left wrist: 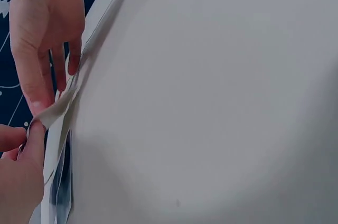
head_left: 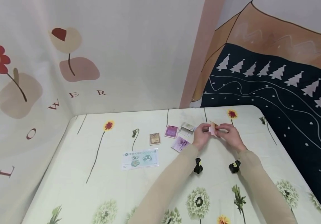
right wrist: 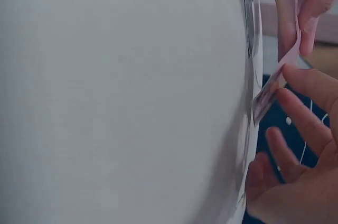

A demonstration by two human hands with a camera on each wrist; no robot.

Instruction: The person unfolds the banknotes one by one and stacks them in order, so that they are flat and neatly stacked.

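Both hands hold a small folded banknote [head_left: 212, 128], pinkish with a yellowish-brown patch, above the far right part of the table. My left hand [head_left: 201, 136] pinches its left part, and my right hand [head_left: 230, 135] pinches the other side between thumb and forefinger. In the right wrist view the folded note [right wrist: 270, 94] is creased at an angle, with one corner close to the tabletop. Just left of the left hand lie a grey-green folded note [head_left: 186, 129], a purple note [head_left: 180, 144] and a purple folded square [head_left: 171, 131].
Farther left lie a brown folded square [head_left: 155, 138] and a flat greenish 50 banknote [head_left: 140, 159]. They rest on a flower-printed tablecloth [head_left: 73, 161]. A printed curtain [head_left: 138, 62] hangs behind the table, and a dark tree-patterned cloth [head_left: 261, 90] runs along its right edge.
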